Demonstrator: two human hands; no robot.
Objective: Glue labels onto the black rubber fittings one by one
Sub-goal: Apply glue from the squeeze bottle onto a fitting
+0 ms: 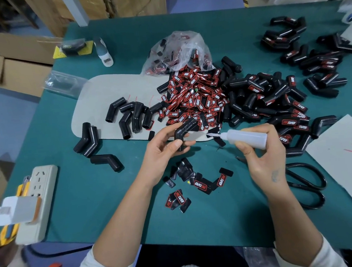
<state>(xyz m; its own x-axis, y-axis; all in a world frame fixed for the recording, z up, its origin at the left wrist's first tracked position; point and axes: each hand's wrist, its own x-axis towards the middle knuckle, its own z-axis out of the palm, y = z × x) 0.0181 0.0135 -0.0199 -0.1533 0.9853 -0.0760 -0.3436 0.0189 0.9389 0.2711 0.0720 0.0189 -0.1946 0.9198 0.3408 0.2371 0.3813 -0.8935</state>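
Black bent rubber fitting (184, 133) sits gripped in the left hand (165, 150), upper leg slanting up-right; the right hand (260, 147) clutches a translucent plastic glue bottle (247, 136) lying level, black nozzle just right of the fitting, above the green counter (105, 204)

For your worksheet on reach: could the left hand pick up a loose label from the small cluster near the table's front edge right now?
Probably not yet: the left hand is holding a rubber fitting. The labels lie uncovered just below it.
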